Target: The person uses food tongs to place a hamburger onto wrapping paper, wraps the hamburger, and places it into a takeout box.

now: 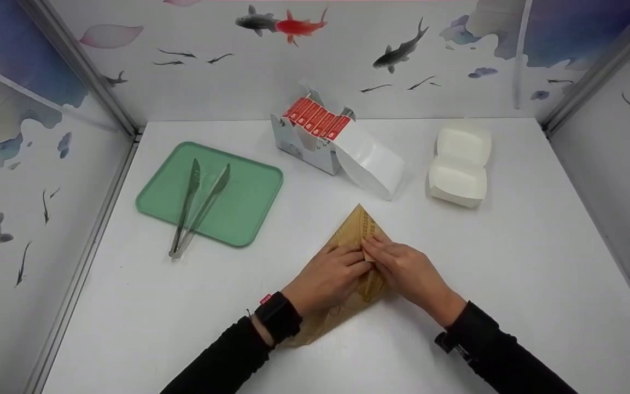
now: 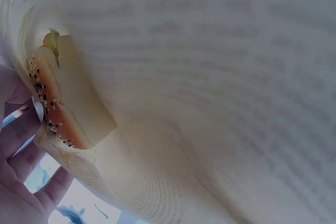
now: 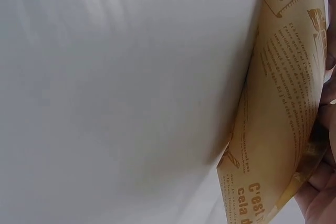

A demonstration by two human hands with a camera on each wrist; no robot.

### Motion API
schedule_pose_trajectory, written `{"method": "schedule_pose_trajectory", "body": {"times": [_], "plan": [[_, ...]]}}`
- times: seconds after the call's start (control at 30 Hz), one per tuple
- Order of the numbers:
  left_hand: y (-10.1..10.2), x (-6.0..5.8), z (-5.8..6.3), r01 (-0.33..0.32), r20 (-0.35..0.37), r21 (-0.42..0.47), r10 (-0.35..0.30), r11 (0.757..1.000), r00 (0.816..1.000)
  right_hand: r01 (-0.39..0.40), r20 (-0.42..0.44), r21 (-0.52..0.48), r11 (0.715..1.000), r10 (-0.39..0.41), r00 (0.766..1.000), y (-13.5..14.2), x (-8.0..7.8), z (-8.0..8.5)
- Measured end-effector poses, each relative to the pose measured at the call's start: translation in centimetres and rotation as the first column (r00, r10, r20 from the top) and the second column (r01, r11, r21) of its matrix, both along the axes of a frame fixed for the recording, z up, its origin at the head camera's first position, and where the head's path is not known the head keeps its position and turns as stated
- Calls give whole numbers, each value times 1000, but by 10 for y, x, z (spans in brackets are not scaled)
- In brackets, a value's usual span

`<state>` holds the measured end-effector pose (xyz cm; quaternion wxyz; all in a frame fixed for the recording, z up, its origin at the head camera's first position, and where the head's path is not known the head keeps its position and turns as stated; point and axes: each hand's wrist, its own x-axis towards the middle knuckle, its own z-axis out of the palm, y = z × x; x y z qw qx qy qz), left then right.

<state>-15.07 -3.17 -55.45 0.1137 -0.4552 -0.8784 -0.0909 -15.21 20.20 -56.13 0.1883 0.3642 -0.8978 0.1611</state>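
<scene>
Brown printed wrapping paper [image 1: 352, 225] lies folded into a pointed shape on the white table, with both hands on it. From the left side my left hand [image 1: 327, 278] holds the paper's folded edge, its fingers bent over it. My right hand [image 1: 410, 272] pinches the paper from the right, its fingertips close to the left hand's. Inside the paper, the left wrist view shows a sandwich [image 2: 79, 100] with a seeded crust and a bit of green filling at one end; the head view hides it. Printed lettering covers the paper [image 3: 286, 77] in the right wrist view.
To the left, clear tongs [image 1: 205, 202] lie on a green tray [image 1: 244, 213], their joined end past its near edge. A box of red-and-white packets [image 1: 315, 117] stands at the back beside a white paper bag [image 1: 372, 161]. An opened white clamshell box [image 1: 460, 164] sits back right.
</scene>
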Motion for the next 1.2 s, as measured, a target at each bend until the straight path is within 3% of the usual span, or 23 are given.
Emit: {"method": "schedule_pose_trajectory", "body": {"times": [0.2, 0.33, 0.63, 0.87, 0.97, 1.2], "plan": [[0, 2, 0, -43, 38, -52, 45, 998, 998, -16, 5, 7, 1000, 16, 1000, -1, 4, -4], [-1, 2, 0, -38, 63, -52, 41, 998, 997, -26, 31, 11, 1000, 26, 999, -1, 8, -5], [-7, -1, -1, 58, 9, 73, -59, 996, 998, 4, 50, 33, 999, -6, 999, -2, 14, -8], [-10, -3, 1, 52, -19, 79, -51, 996, 999, -17, -30, 61, 998, 19, 999, -5, 15, -11], [-10, -3, 2, 65, 5, 122, -66, 990, 998, -17, -63, 73, 997, 22, 998, -6, 15, -12], [-8, -2, 3, 66, 23, 187, -72, 980, 997, 15, -36, 85, 996, -12, 999, -9, 19, -11]]}}
